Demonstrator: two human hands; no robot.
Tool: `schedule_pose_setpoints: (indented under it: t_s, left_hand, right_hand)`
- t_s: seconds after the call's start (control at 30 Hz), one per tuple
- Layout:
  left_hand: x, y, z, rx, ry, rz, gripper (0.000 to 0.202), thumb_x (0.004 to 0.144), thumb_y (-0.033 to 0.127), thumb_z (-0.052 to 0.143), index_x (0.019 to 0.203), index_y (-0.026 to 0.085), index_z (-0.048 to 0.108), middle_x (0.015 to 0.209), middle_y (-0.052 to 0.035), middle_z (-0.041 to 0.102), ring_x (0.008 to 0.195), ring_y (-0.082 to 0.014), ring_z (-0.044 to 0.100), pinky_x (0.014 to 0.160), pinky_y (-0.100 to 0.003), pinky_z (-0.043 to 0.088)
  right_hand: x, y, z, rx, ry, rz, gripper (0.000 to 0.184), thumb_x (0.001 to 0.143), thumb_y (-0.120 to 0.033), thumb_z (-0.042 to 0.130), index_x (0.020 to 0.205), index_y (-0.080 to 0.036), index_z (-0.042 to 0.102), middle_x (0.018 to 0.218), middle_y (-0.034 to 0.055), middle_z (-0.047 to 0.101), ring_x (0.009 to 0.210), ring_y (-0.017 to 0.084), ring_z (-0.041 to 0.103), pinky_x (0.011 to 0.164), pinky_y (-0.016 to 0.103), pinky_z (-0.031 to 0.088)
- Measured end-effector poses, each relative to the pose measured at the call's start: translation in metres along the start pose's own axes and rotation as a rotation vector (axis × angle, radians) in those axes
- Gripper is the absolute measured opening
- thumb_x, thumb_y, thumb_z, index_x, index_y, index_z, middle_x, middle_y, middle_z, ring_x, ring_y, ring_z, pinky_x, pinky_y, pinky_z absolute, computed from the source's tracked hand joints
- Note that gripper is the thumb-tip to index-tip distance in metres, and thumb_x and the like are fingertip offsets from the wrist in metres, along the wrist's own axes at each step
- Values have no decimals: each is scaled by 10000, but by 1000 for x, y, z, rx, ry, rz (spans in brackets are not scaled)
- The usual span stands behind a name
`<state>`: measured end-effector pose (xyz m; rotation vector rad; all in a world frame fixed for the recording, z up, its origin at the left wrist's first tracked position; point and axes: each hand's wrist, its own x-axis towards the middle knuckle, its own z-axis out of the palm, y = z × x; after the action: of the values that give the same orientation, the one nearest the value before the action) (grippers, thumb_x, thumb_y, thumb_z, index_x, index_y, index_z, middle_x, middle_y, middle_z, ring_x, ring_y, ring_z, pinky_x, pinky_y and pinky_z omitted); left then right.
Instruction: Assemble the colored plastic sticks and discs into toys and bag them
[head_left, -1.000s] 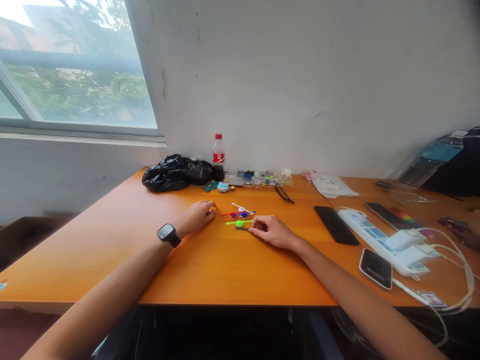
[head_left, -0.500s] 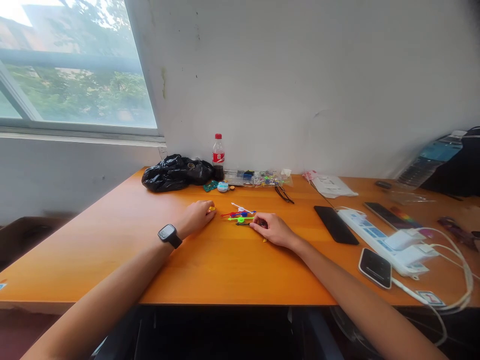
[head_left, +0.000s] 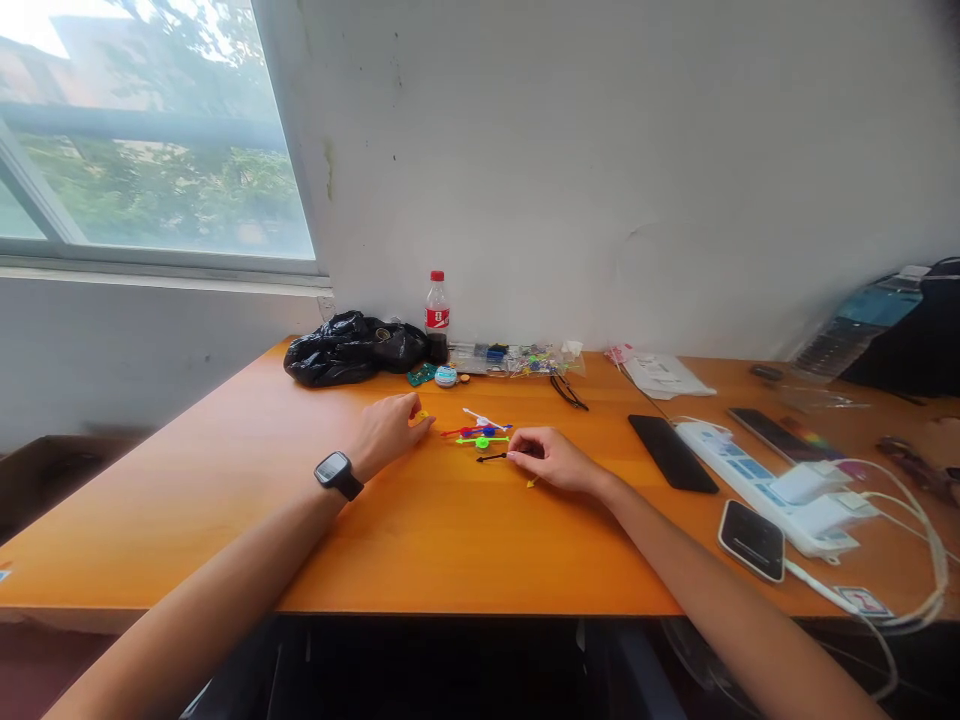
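Left hand (head_left: 388, 428) is gripping a yellow piece (head_left: 423, 414), right hand (head_left: 556, 461) is pinching a black arrow pointer (head_left: 492, 458), green arrow spinner (head_left: 482, 442) is lying between them.

At 10 o'clock, a window (head_left: 157, 150) in a pale grey frame (head_left: 187, 265) lets in bright daylight, with hazy green foliage (head_left: 247, 190) beyond the glass and a light sill (head_left: 172, 284) below. A whitish-grey wall (head_left: 600, 150) fills 11 through 2 o'clock, dotted with dark specks (head_left: 394, 157) and a yellowish stain (head_left: 328, 168) beside the window. An orange-brown wooden tabletop (head_left: 450, 540) spreads across the centre; deep shadow lies at 6 o'clock.
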<state>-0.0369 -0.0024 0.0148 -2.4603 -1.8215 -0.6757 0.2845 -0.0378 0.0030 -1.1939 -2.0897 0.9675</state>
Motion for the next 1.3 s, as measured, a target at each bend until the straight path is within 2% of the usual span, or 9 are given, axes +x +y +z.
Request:
schedule_pose_setpoints:
  t_s: [0.1,0.17,0.37,0.47,0.57,0.63,0.77,1.03,1.3]
  left_hand:
    - [-2,7,-6,-99,78,28,313,988,517,594,930,214,652,912,-48,745,794,-218,679,661,-305,423]
    - [-5,15,-9,-188,80,169,329,1003,525,581,941,216,675,954,-51,741,841,-205,677,727,-303,468]
    - [-25,43,-8,-300,-124,555,300,997,495,632,1091,257,788,1109,-96,715,1024,-243,649,916,-347,511]
    - [-30,50,-4,-263,-173,616,259,982,453,663,1111,278,804,1154,-104,704,1076,-268,625,939,-379,503]
    - [-26,46,0,-298,-108,634,304,950,460,706,1183,278,776,1189,-103,701,1082,-268,621,955,-389,503]
    - [-19,37,0,-319,5,609,340,935,501,717,1154,244,757,1128,-97,716,1011,-252,630,920,-377,502]
    - [-3,9,0,-179,218,290,353,1047,444,533,830,200,670,848,-61,699,822,-211,619,730,-321,432]
    - [6,-16,11,41,-81,53,449,986,553,539,696,217,611,708,-58,676,628,-222,580,562,-318,232]
    - [3,-6,8,-18,12,46,488,1010,576,520,686,213,551,616,-32,573,561,-195,496,566,-314,201]
  right_hand:
    - [1,2,0,-28,26,-36,203,904,-376,677,874,-177,706,842,33,677,753,170,587,702,292,443]
    - [1,3,0,-60,42,-59,183,909,-353,670,878,-179,715,873,43,690,774,178,600,721,298,455]
    - [2,4,-1,-156,52,-102,147,932,-316,658,900,-190,726,903,49,703,805,187,621,733,302,465]
    - [1,4,1,-228,65,-130,126,941,-298,656,923,-199,733,914,47,708,820,188,631,749,303,468]
    - [0,3,1,-282,70,-149,107,949,-274,644,938,-207,727,927,43,709,836,185,637,765,300,469]
    - [-1,2,-1,-321,76,-147,104,951,-269,639,940,-209,723,914,40,703,813,180,629,740,294,460]
    - [-1,3,-8,-379,112,-130,100,943,-263,639,943,-209,724,883,40,686,765,173,605,695,288,441]
    - [-5,1,-25,-227,-45,-38,103,880,-264,648,846,-178,691,776,10,649,691,146,555,627,261,412]
    - [-12,-5,-33,-156,-283,48,85,772,-195,661,834,-166,712,732,-2,647,657,136,556,580,239,407]
